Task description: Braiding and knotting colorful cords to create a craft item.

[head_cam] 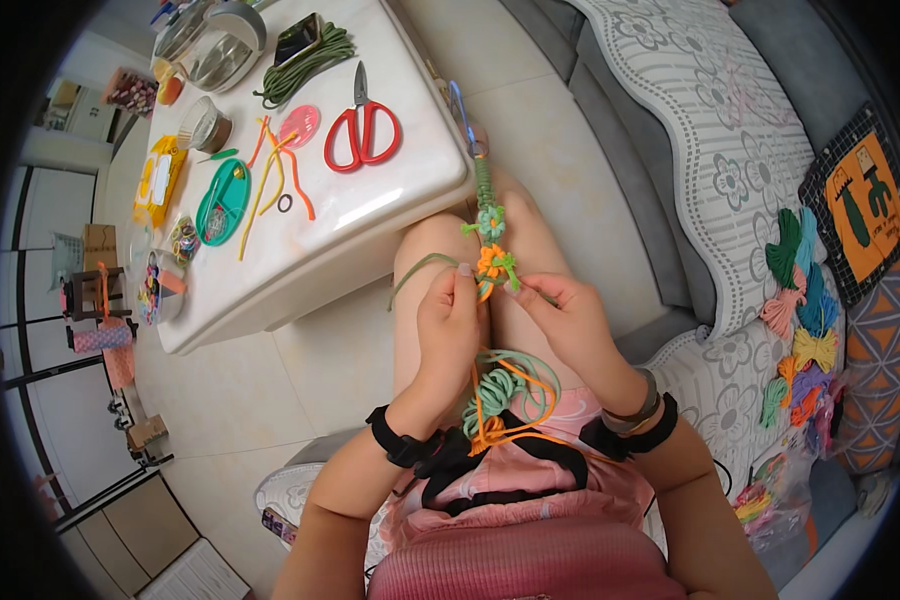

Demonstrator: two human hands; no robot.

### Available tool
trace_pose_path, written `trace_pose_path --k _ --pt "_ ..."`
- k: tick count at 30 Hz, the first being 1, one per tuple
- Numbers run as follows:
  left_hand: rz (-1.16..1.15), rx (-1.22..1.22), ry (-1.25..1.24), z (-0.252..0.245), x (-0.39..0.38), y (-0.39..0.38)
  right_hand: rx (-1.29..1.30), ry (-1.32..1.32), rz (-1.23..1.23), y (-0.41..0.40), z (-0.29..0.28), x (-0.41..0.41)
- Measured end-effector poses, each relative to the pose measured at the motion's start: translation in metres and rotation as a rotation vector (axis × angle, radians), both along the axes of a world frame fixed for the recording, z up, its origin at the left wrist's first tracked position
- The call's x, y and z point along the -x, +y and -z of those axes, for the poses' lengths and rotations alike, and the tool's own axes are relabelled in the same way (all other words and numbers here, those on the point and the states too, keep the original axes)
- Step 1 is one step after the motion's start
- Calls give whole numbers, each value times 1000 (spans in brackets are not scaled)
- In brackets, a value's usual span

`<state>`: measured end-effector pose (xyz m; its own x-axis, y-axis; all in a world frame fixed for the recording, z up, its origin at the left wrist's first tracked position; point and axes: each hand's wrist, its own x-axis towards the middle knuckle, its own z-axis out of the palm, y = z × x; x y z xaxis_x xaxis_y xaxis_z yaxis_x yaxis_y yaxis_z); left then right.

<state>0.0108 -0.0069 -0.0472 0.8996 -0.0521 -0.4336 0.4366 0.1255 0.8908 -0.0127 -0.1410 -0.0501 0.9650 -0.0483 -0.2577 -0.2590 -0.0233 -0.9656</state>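
Note:
A knotted macramé cord strap (484,184) hangs from a blue loop (461,112) at the table edge and runs down toward me. It bears a mint green knotted flower (492,223) and, below it, an orange knotted flower (493,259) with light green cord ends (505,264). Just under the orange flower, my left hand (450,311) pinches an olive green cord (424,262), whose loose end trails over my knee. Opposite it, my right hand (574,311) pinches the cord at the other side, its fingertips partly hiding the knot. Coiled mint cord (495,394) and orange cord (544,382) lie in my lap.
On the white table (337,202) are red-handled scissors (362,135), an olive cord hank (311,64), a phone (298,39), a teal dish (223,199), cord scraps (276,176) and a glass kettle (221,56). Colourful cord bundles (814,341) rest on the sofa at right.

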Motion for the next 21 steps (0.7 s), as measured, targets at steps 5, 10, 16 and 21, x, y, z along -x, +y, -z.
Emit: trace_pose_path --k 5,10,16,21 --pt "-113 -19 15 -4 2 -2 -77 9 -23 -5 18 11" --pt "-28 60 -38 6 8 5 -111 104 -112 -8 9 5" --pt "321 -402 -327 3 26 17 -289 178 -122 13 -5 3" --pt "172 264 129 4 10 27 -479 229 -86 23 -7 -1"
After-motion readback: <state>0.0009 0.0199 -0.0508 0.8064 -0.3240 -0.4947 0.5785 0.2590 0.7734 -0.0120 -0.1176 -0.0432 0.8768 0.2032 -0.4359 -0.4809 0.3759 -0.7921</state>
